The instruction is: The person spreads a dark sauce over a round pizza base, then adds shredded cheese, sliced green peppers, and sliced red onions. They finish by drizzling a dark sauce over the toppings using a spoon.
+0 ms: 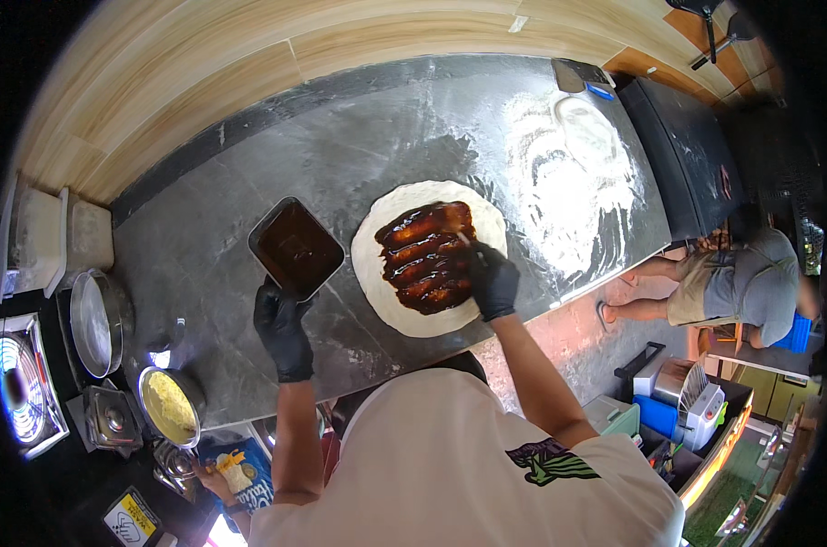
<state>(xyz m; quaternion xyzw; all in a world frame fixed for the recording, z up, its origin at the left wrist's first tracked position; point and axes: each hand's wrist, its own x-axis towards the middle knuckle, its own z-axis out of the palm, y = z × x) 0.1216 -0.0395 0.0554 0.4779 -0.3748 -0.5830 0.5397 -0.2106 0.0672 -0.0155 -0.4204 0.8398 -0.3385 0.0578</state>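
A round of pale rolled dough (368, 278) lies flat on the grey counter. Dark brown, glossy sauce (424, 260) covers its middle in uneven bands. My right hand (494, 281), in a black glove, is closed around a small utensil (464, 240) over the right part of the sauce. Only its light tip shows, so its kind is unclear. To the left of the dough, my black-gloved left hand (282, 330) grips the near edge of a rectangular metal pan (320, 225). Sauce of the same dark colour lies inside the pan, which is apart from the dough.
White flour (564, 205) is spread right of the dough, near a dark box-shaped appliance (682, 150). A bowl of yellow shreds (195, 401) and a round metal pan (92, 324) stand at left. Another person's hand (215, 481) is below the bowl; a person (741, 283) is at far right.
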